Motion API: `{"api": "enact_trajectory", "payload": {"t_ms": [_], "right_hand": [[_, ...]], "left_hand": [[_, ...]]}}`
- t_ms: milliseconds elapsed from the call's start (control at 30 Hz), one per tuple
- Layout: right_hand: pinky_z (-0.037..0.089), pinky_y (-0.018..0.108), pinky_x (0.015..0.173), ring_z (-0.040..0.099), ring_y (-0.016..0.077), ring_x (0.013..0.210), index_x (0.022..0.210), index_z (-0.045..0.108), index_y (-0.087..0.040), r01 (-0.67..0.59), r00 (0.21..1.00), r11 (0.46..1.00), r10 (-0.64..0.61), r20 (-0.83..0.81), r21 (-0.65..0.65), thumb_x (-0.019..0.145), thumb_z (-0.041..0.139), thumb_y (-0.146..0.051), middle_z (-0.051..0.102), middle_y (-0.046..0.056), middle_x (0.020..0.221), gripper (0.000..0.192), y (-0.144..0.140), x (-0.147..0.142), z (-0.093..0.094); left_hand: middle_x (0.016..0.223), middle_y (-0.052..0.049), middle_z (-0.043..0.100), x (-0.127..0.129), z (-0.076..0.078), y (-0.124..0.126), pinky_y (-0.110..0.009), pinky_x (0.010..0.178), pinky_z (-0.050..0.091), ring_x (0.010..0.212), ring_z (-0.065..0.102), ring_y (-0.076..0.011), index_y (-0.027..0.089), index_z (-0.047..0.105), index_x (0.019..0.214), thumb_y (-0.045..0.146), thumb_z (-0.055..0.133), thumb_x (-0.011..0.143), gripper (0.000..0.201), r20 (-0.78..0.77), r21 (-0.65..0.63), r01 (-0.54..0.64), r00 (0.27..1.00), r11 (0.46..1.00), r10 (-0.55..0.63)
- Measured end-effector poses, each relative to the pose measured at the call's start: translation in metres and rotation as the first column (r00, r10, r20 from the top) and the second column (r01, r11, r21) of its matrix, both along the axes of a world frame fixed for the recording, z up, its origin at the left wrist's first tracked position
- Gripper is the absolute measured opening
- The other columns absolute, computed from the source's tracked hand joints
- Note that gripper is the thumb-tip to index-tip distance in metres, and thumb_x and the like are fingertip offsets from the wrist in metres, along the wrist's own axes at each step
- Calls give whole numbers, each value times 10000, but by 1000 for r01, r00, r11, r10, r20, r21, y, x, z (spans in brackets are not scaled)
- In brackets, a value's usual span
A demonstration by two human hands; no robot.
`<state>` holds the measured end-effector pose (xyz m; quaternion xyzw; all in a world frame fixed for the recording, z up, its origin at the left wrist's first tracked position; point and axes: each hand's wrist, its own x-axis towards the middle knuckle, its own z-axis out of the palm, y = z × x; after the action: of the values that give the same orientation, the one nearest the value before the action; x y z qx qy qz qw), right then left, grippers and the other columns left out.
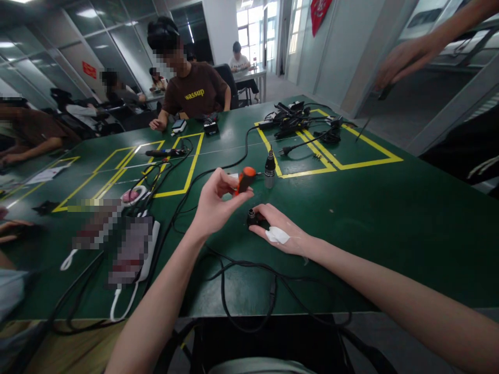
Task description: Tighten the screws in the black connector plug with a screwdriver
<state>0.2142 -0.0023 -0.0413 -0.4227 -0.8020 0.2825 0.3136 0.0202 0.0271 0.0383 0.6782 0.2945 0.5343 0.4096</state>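
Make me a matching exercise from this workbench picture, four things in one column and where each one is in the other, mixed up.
Things:
1. orange-handled screwdriver
2. small black connector
3. grey metal plug
4. white power strip

Places:
A. standing upright on the green table by a yellow line
B. under the fingers of the right hand
C. pinched in the left hand
D. lying at the table's left, cables around it

Pairs: 1-C, 2-B, 3-A, 4-D
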Motion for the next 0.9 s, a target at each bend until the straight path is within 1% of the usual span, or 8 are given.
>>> {"api": "enact_trajectory", "payload": {"t_ms": [67,133,200,267,367,467,733,900], "right_hand": [[563,465,938,652,277,1020,1122,615,-219,6,1000,1000,-6,-2,4,981,712,-305,675,89,1068,192,1,1,-2],[563,466,940,655,276,1021,1129,617,-222,7,1000,1000,-7,-1,3,978,715,-308,679,91,1075,199,1,1,-3],[566,460,931,654,273,1017,1139,615,-228,10,1000,1000,-10,3,2,975,721,-314,677,89,1078,213,1,1,-2],[567,452,922,650,268,1010,1137,611,-233,12,1000,1000,-12,6,-2,974,723,-310,672,82,1068,212,1,2,-2],[563,438,922,644,261,1006,1123,605,-235,15,1000,1000,-15,3,-16,974,722,-290,667,71,1047,197,0,1,0],[559,428,913,640,260,1002,1122,607,-237,19,1000,999,-19,4,-26,962,741,-288,667,70,1059,215,1,2,0],[557,444,941,646,270,1037,1159,618,-238,19,1000,999,-18,11,-33,966,748,-309,665,83,1107,244,0,3,-1],[558,438,936,650,264,1033,1162,615,-232,18,1000,1000,-17,19,-26,963,746,-287,671,81,1097,244,0,2,-1]], "left_hand": [[875,2,783,4,-3,-2,-260,676,615,804,795,-177,232,553,1006,305,945,746,477,8,-35,33,999,999,-33],[903,3,783,5,0,-3,-275,666,618,802,794,-186,257,551,1247,333,925,776,606,5,-25,29,1000,999,-29],[883,7,771,2,6,-2,-274,657,610,801,787,-190,276,527,1380,352,906,806,692,7,35,-34,999,999,34],[917,-4,776,-4,11,1,-267,634,595,784,779,-185,298,502,1444,352,884,837,720,18,66,-107,994,992,106],[922,1,774,-14,13,8,-258,577,563,719,768,-171,335,432,1510,366,864,863,779,41,66,-138,990,988,136],[910,12,768,-19,8,13,-257,572,564,702,767,-166,360,376,1550,347,849,874,825,51,56,-129,991,990,126],[996,-30,790,-21,5,11,-276,586,576,673,744,-164,323,430,1523,363,834,877,763,29,37,-128,992,991,127],[889,17,770,-21,2,14,-241,555,567,661,762,-156,332,438,1476,359,846,882,720,28,74,-108,994,991,107]]}}
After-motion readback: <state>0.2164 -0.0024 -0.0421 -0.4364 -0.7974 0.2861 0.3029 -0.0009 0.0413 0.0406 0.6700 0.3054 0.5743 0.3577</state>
